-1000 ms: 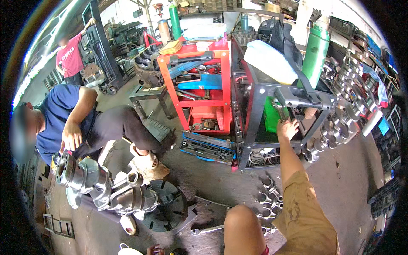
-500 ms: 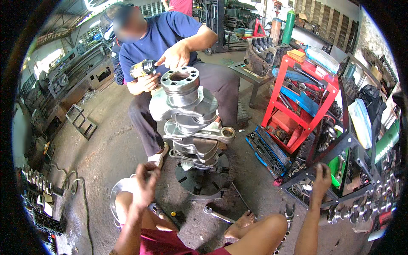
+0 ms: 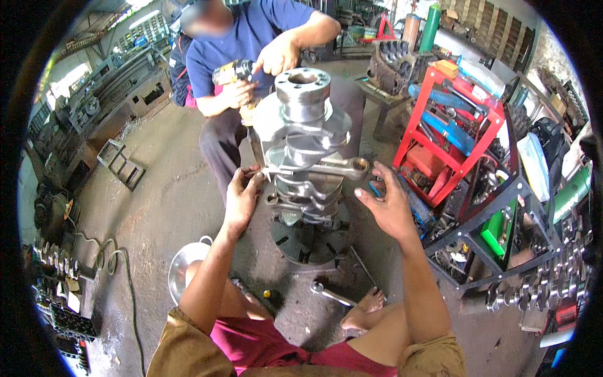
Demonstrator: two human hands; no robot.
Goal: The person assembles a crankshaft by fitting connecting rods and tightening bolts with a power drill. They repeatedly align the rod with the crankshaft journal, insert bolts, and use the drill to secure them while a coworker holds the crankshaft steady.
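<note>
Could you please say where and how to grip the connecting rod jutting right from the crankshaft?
I'd probably take the connecting rod by its ringed end, coming from the right: it juts out roughly level past the crankshaft, and the open right hand is beside it.

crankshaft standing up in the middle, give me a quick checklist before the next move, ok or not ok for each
1. Crankshaft upright on the round black base: ok.
2. Crankshaft fastened to that base: cannot tell.
3. Right hand open, apart from the ring end of the connecting rod: ok.
4. Left hand gripping firmly, near the rod's other side: cannot tell.
5. Co-worker's hand and power drill well away: not ok, both near the crankshaft's top.
6. Ratchet wrench away from the bare foot: not ok, its handle lies beside it.
</note>
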